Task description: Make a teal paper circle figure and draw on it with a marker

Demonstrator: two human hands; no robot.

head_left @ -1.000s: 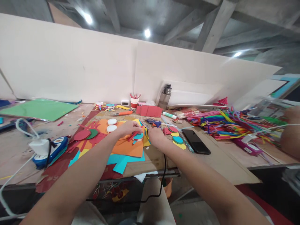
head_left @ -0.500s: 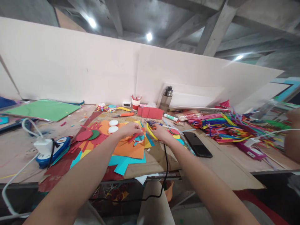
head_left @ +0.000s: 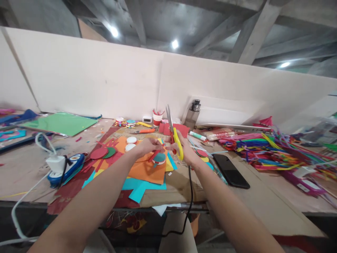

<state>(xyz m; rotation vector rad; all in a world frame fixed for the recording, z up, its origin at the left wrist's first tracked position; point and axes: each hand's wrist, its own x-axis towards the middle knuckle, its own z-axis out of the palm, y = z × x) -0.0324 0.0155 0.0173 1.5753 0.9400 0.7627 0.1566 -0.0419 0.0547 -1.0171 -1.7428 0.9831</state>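
Observation:
My right hand (head_left: 183, 146) is closed round a pair of scissors (head_left: 179, 144) with yellow and red handles, its blades pointing up. My left hand (head_left: 149, 147) pinches a red paper strip (head_left: 154, 154) over the orange paper; its fingertips partly hide the strip. Just below the fingers is a small round piece with a blue top and white-and-red side (head_left: 159, 159). Two white discs, one a white disc (head_left: 131, 140) in plain sight, lie left of that hand. Orange paper (head_left: 147, 174) lies under these pieces, with blue paper (head_left: 138, 189) poking out beneath.
Red and green paper circles (head_left: 110, 152) lie to the left. A black phone (head_left: 230, 170) rests on cardboard at right, before a pile of coloured pipe cleaners (head_left: 252, 151). At the back stand a cup of red sticks (head_left: 158, 119) and a bottle (head_left: 192, 115). A black cable (head_left: 190, 196) hangs over the edge.
My right hand has lifted the scissors from the table, blades now upright, and moved toward my left hand. My left hand stays over the orange paper. The view has shifted slightly.

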